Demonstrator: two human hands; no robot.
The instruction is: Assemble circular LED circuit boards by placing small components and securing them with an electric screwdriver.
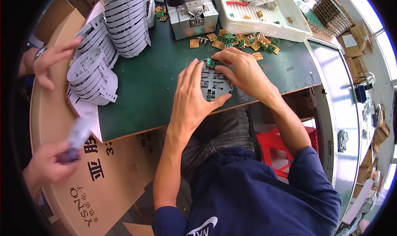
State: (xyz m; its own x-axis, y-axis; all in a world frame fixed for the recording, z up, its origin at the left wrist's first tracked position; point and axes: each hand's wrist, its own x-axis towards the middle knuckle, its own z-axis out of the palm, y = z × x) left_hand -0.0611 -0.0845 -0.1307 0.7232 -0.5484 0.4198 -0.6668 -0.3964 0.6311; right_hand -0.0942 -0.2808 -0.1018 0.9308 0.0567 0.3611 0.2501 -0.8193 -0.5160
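Observation:
A round grey plastic housing (216, 83) with black slots and fittings rests near the front edge of the green table. My left hand (188, 96) grips its rim, fingers along the left side and thumb at the near right. Over the far edge of the housing, my right hand (244, 70) has thumb and fingertips closed on a small green circuit board (211, 62). Just beyond lies a loose pile of small green and orange circuit boards (231, 39).
Stacked grey housings (93, 76) fill the table's left end. A metal machine (193, 21) stands at the back beside a white foam tray (269, 27) holding gloves. At left, a co-worker's hands (53, 64) reach in, one with a blurred object. A red stool (273, 149) sits underneath.

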